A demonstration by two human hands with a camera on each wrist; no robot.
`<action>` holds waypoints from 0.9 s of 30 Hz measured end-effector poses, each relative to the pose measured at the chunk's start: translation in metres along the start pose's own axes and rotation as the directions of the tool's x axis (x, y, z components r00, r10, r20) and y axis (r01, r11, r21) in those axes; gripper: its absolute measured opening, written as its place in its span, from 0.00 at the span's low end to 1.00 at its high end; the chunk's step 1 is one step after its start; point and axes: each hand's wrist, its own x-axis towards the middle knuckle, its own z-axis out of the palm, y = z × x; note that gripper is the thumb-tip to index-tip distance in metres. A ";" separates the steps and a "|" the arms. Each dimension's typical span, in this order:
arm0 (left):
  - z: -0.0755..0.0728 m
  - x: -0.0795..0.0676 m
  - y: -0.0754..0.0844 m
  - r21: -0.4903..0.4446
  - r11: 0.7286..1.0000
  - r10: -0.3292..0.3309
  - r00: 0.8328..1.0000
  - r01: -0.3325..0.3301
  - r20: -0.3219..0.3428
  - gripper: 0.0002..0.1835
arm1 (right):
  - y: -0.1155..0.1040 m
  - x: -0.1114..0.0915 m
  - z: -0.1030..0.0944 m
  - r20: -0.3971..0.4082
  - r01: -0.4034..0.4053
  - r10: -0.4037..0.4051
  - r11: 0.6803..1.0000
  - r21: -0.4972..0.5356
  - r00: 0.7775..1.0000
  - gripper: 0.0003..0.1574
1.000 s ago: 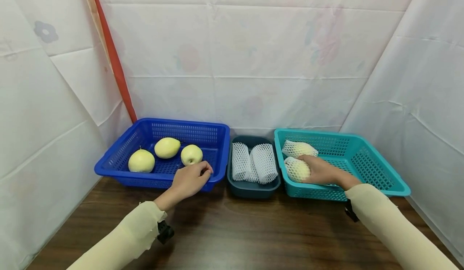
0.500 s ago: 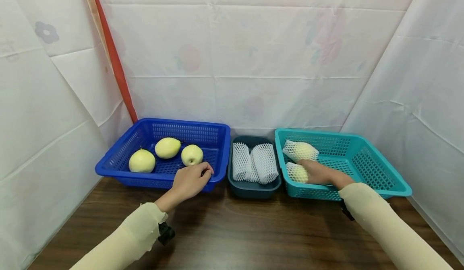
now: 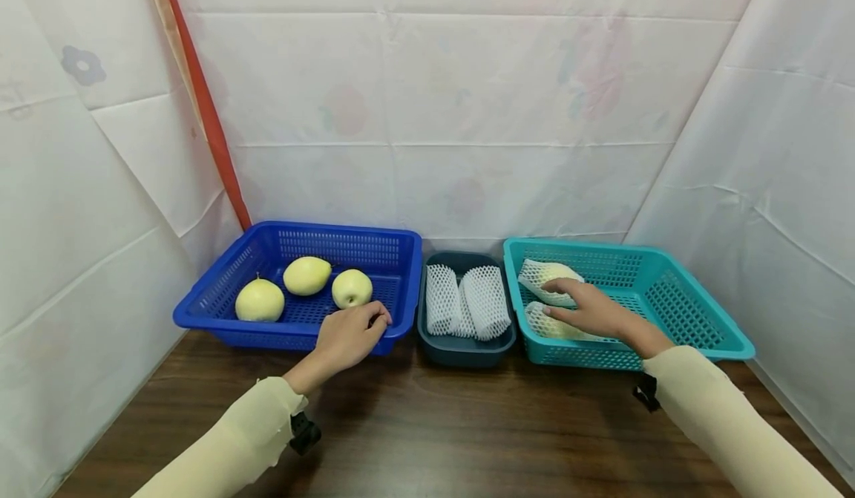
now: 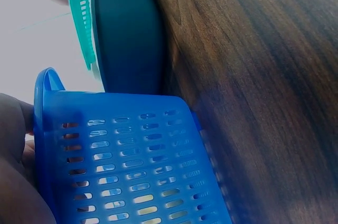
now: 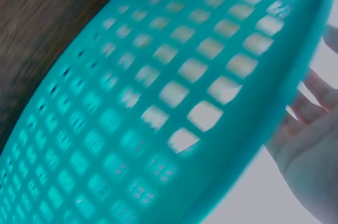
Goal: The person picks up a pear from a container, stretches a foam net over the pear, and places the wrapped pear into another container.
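My left hand point(image 3: 350, 332) rests at the front rim of the blue basket point(image 3: 250, 332), its fingers loosely curled and holding nothing. Inside that basket lie three bare yellow-green pears, the closest pear point(image 3: 352, 288) just beyond the fingers. Over the turquoise basket point(image 3: 701, 312), my right hand point(image 3: 591, 309) has its fingers spread and relaxed. Below it are two pears in white foam nets: the rear netted pear point(image 3: 537, 279) shows past the fingertips, and the front netted pear point(image 3: 548, 323) is partly covered by the hand. The right wrist view shows the spread fingers point(image 5: 311, 108) beyond the basket's rim.
Between the two baskets stands a small dark teal tub point(image 3: 467, 351) with several white foam net sleeves point(image 3: 486, 301) inside. All three containers sit on a dark wooden table point(image 3: 467, 431). White patterned cloth point(image 3: 467, 97) hangs behind and at both sides.
My right hand has let go of the front netted pear, which now lies in the turquoise basket, and has lifted with its fingers spread. The left hand has stayed at the blue rim.
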 end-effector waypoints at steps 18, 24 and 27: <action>0.000 -0.002 0.001 0.000 1.000 0.007 1.000 -0.007 -0.012 0.10 | -0.038 -0.025 0.044 -0.179 0.010 -0.050 0.976 -0.218 0.982 0.18; 0.000 -0.002 0.002 0.009 1.000 0.003 1.000 -0.003 -0.017 0.09 | -0.038 -0.023 0.054 -0.167 -0.022 -0.027 0.957 -0.288 0.986 0.17; -0.001 -0.001 0.002 0.009 1.000 0.003 1.000 -0.003 -0.009 0.09 | -0.036 -0.023 0.057 -0.181 -0.020 -0.036 0.954 -0.299 0.983 0.17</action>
